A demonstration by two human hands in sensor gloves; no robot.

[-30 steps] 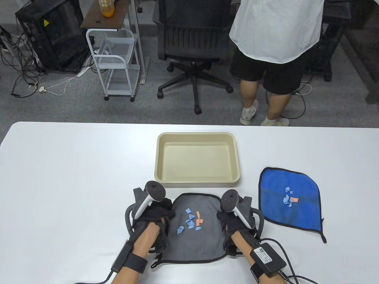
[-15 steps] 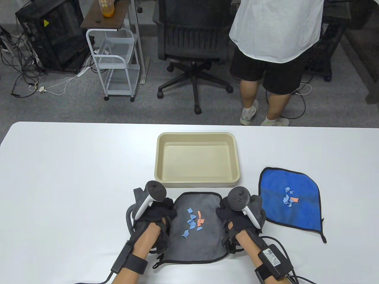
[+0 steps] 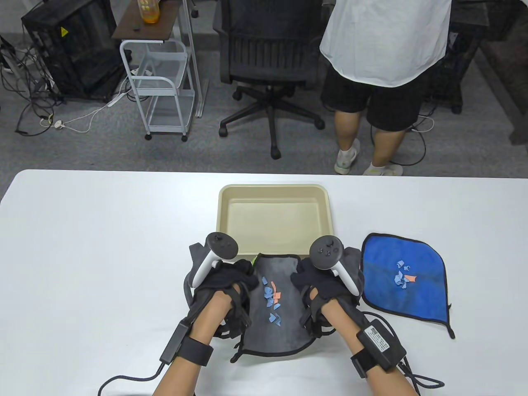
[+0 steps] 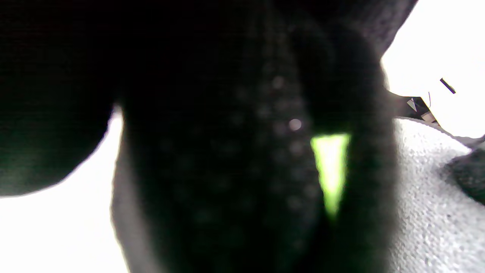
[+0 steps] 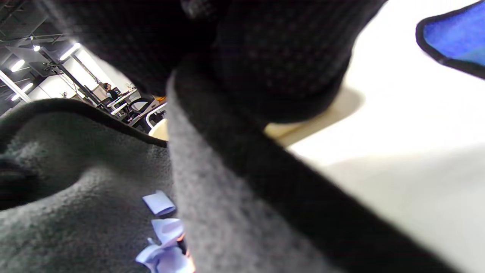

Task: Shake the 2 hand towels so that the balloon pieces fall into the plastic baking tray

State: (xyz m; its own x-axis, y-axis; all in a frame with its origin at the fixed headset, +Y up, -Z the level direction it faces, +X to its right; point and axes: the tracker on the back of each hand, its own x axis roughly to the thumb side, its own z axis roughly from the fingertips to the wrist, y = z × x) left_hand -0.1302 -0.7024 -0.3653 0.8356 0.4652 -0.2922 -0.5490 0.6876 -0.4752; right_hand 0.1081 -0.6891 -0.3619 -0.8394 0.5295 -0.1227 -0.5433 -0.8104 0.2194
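A grey hand towel (image 3: 284, 313) with black trim hangs lifted between my hands, folded into a trough with blue and orange balloon pieces (image 3: 272, 299) in its middle. My left hand (image 3: 225, 282) grips its left edge and my right hand (image 3: 317, 278) grips its right edge. The towel's far edge reaches the near rim of the beige plastic baking tray (image 3: 274, 192), which holds nothing. A blue hand towel (image 3: 412, 297) lies flat to the right with several balloon pieces (image 3: 402, 278) on it. In the right wrist view the grey towel (image 5: 75, 197) and pale pieces (image 5: 163, 227) show below my fingers.
The white table (image 3: 90, 255) stretches wide to the left. Beyond its far edge stand an office chair (image 3: 268, 62), a white cart (image 3: 161, 86) and a person in a white shirt (image 3: 383, 37). A corner of the blue towel (image 5: 454, 34) shows in the right wrist view.
Both hands have drawn together and raised the grey towel, bunching it into a narrow trough and carrying it forward to the tray's near rim. The pieces slid toward the centre.
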